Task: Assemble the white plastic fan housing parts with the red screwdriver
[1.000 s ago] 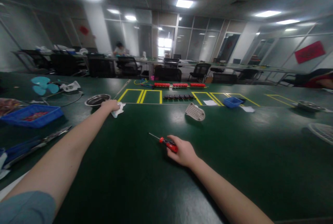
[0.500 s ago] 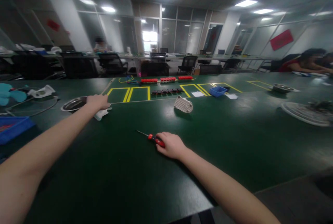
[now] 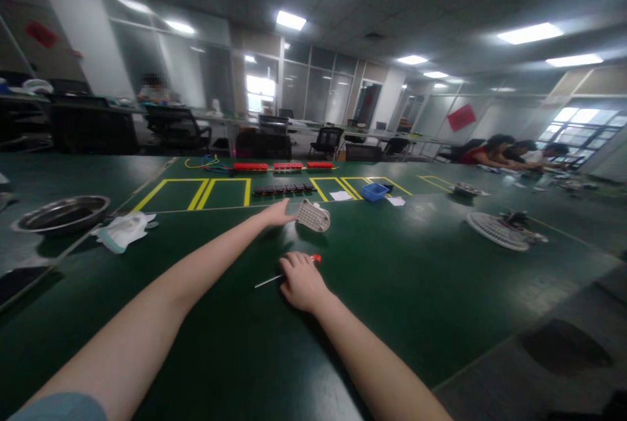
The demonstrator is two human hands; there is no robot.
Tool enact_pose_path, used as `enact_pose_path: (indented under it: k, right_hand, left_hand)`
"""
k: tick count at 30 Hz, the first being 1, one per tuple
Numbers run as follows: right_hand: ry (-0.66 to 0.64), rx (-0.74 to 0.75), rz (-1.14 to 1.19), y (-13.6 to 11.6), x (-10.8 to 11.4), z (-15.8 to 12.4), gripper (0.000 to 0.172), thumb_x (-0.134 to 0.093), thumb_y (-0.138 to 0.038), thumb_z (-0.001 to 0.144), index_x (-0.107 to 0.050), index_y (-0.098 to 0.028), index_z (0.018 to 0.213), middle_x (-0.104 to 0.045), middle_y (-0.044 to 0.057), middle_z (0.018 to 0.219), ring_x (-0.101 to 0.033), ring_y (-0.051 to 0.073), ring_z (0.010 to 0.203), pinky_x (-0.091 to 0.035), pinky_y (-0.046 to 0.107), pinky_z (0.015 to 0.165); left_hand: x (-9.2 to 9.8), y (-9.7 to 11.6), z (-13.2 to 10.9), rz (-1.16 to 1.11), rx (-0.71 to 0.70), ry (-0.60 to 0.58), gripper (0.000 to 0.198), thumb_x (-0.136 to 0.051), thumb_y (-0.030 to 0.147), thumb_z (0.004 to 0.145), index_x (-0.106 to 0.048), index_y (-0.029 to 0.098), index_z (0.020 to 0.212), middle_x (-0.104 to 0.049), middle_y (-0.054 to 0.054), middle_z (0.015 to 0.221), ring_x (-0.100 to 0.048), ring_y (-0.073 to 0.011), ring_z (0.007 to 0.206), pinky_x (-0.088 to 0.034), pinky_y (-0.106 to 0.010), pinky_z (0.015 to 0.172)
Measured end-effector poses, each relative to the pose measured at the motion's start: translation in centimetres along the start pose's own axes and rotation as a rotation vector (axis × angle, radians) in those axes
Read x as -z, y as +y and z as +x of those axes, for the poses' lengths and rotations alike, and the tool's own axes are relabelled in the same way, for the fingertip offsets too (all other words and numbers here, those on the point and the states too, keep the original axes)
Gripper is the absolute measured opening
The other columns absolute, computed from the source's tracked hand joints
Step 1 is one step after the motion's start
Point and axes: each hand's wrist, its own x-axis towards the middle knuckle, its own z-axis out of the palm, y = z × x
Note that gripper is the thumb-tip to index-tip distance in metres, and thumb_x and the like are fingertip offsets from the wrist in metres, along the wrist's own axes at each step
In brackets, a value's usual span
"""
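Note:
My right hand (image 3: 302,280) rests over the table with its fingers around a screwdriver (image 3: 268,281). The thin metal shaft points left, and a bit of red handle shows beyond my fingers; the rest of it is covered. Farther forward, my left hand (image 3: 277,213) is stretched out with thumb and fingers apart. Just to its right lies a white ribbed plastic piece (image 3: 313,216) with a rounded end. Whether the fingertips touch that piece I cannot tell.
On the left are a metal bowl (image 3: 61,213) and a white plastic part (image 3: 125,230). Red blocks (image 3: 288,166), a black strip of parts (image 3: 284,190) and a blue tray (image 3: 374,192) stand farther back. A round white fan grille (image 3: 497,230) lies right. People sit at the far right.
My left hand has moved right, from beside the metal bowl and white part to the ribbed piece. My right hand has turned the screwdriver in its grip. The view has swung right.

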Motion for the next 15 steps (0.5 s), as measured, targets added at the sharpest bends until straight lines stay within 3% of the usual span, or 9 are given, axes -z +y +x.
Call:
enact_pose_path:
  k: [3,6,11,15]
  right_hand:
    - [-0.023,0.015,0.028,0.3,-0.5,0.1,0.041,-0.055,-0.028,0.083,-0.051,-0.017,0.123,-0.054,0.012,0.123,-0.045,0.026,0.117,-0.031,0.043,0.104]
    - [-0.031,0.036,0.033,0.3,-0.6,0.1,0.039,-0.053,-0.029,0.085,-0.051,-0.019,0.123,-0.054,0.010,0.124,-0.046,0.025,0.116,-0.031,0.043,0.105]
    - [-0.049,0.031,0.027,0.3,-0.4,0.0,0.038,-0.051,-0.030,0.087,-0.051,-0.018,0.123,-0.054,0.011,0.126,-0.046,0.025,0.117,-0.031,0.043,0.105]
    - [-0.050,0.036,0.020,0.2,-0.3,0.0,0.037,-0.051,-0.028,0.088,-0.052,-0.016,0.123,-0.054,0.012,0.126,-0.047,0.025,0.118,-0.032,0.043,0.104]
  left_hand:
    - [-2.4,1.2,2.7,-0.305,-0.021,-0.003,0.100,-0.083,0.040,0.060,-0.033,0.011,0.142,-0.046,-0.026,0.141,-0.050,-0.0348,0.126,-0.040,-0.042,0.104]
    - [-3.9,1.9,3.4,-0.401,-0.032,-0.041,0.093,-0.085,0.039,0.059,-0.042,0.011,0.137,-0.057,-0.023,0.131,-0.059,-0.0313,0.117,-0.046,-0.041,0.098]
    - [-4.5,1.5,1.1,-0.484,0.052,-0.123,0.060,-0.080,0.050,0.062,-0.068,0.013,0.108,-0.071,-0.016,0.109,-0.067,-0.0288,0.102,-0.052,-0.037,0.090]
    - [-3.0,0.0,-2.4,-0.503,0.167,-0.090,0.061,-0.062,0.061,0.076,-0.069,0.010,0.109,-0.070,-0.017,0.112,-0.066,-0.0273,0.103,-0.052,-0.033,0.087]
